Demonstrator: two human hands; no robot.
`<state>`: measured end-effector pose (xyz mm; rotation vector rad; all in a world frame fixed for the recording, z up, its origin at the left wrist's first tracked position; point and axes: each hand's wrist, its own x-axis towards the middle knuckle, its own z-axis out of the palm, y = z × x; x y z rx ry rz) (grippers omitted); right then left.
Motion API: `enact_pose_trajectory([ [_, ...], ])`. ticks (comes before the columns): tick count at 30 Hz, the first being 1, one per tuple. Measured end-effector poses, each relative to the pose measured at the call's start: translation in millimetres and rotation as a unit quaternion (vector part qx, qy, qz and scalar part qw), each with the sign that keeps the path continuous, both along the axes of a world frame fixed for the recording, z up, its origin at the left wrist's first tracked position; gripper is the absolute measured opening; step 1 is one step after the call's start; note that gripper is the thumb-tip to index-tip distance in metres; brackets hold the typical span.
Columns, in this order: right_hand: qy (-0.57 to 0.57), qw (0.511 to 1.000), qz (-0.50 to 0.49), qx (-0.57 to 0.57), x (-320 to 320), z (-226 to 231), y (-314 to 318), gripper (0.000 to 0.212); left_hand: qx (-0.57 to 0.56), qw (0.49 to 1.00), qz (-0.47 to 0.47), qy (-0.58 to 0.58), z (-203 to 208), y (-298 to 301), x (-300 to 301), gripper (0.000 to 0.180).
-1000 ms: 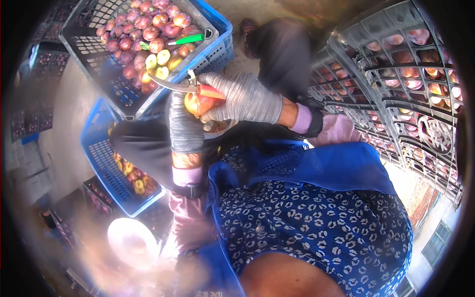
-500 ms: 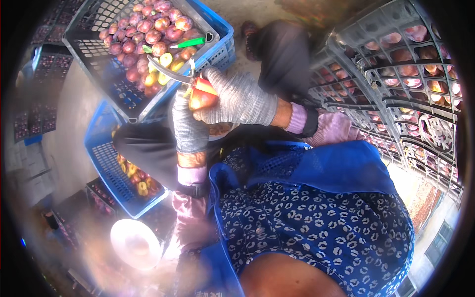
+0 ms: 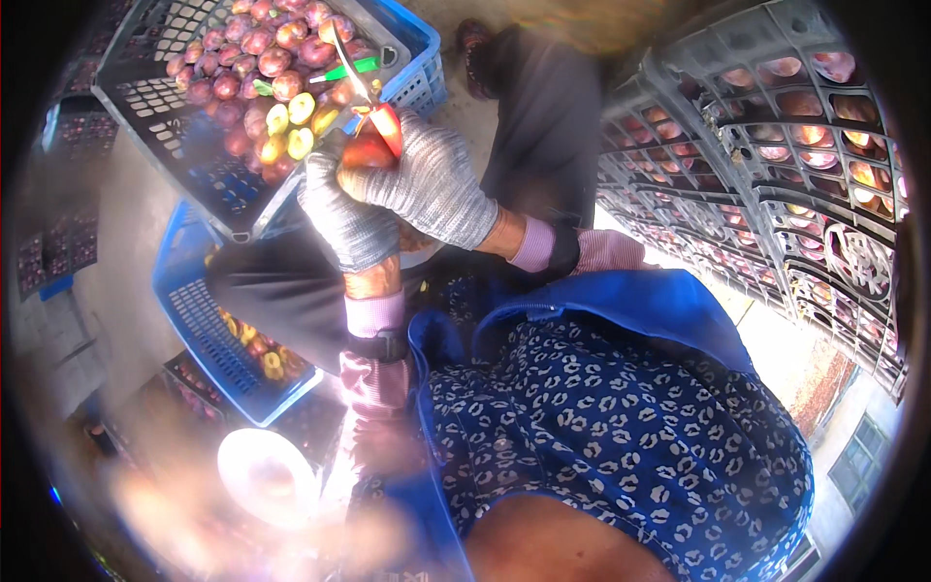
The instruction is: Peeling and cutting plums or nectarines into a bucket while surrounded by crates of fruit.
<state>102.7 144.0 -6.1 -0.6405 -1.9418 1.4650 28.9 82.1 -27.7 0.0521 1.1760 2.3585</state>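
Observation:
Both my hands wear grey knit gloves and meet above the near corner of a black crate [image 3: 175, 179]. A dark red plum [image 3: 367, 153] sits between them, gripped by my left hand [image 3: 349, 218], whose fingers are partly hidden behind it. My right hand [image 3: 441, 179] is closed round the red-orange handle of a small curved knife [image 3: 386, 128]; its blade points up and away, over the crate. Whole purple-red plums [image 3: 257, 41] fill much of that crate, with several cut yellow halves [image 3: 301, 143] on the near side. A green-handled tool [image 3: 351, 69] lies on the fruit.
Beneath the black crate is a blue crate [image 3: 422, 82]. Lower left, another blue crate [image 3: 208, 325] holds cut plums. Tall black crates of plums [image 3: 718, 145] stand close on my right. A white round object [image 3: 267, 478], washed out by glare, is at lower left.
The knife blade has swung from pointing left to pointing up, clear of the plum. Both hands have shifted slightly left, and the plum has turned between them.

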Motion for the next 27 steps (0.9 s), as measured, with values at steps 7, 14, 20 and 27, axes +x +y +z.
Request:
enact_pose_trajectory([
  [7,0.067,0.949,0.006,-0.307,-14,-4,-8,0.029,-0.247,0.876,0.066,0.410,-11,-6,-14,0.013],
  [14,0.179,0.712,0.096,-0.672,-6,-19,19,0.031,0.004,0.996,-0.022,-0.083,16,-9,-13,0.027],
  [20,0.163,0.751,0.120,-0.628,10,-17,11,0.044,-0.074,0.990,-0.018,0.116,-13,-24,-12,0.030],
  [27,0.131,0.778,0.092,-0.607,-17,-8,8,0.041,-0.171,0.976,-0.065,0.120,-38,-68,-25,0.033],
])
